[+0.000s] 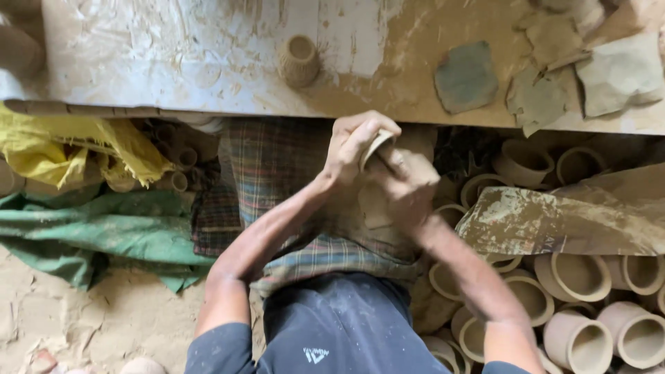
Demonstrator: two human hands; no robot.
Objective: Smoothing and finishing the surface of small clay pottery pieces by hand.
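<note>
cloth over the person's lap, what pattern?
Plaid lap cloth, checked in green, red and tan; the head view shows it.

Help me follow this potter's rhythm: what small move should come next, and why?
Probably a slight turn of the clay cup in the left hand, since the right hand presses against it and both are clay-smeared, mid-shaping.

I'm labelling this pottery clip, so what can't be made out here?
Head view:
- Clay cup: mostly hidden by the left hand and right hand.
- Cups at right: partly under a muddy sheet or cut off by the edge.
- Yellow cloth: hides cups behind.
</note>
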